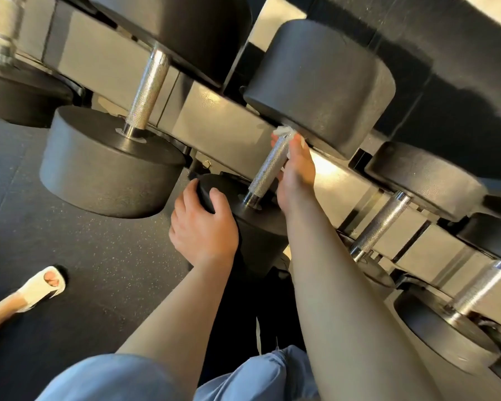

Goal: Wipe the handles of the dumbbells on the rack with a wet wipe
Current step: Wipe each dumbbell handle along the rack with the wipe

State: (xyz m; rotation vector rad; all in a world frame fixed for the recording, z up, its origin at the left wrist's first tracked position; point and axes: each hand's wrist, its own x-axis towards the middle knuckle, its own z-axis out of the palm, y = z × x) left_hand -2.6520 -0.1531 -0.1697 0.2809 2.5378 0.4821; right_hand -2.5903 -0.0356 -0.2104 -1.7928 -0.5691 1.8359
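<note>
Gym interior, seen from above at a steep tilt. The floor (pixel 78 256), a dark rubber surface flecked with pale specks, fills the area from 7 to 10 o'clock; a faint seam crosses it diagonally at 9 o'clock. A grey metal rack rail (pixel 223 123), with a lightly textured painted finish, runs from 11 o'clock down to 4 o'clock, its sections divided by dark joints. Warm light falls on the rail near the centre, giving a bright glare patch (pixel 324 163) just right of centre. At 1 to 2 o'clock a dark upper surface (pixel 451 91) lies in shadow, bordered by a pale strip (pixel 486 13) at the top right corner.
</note>
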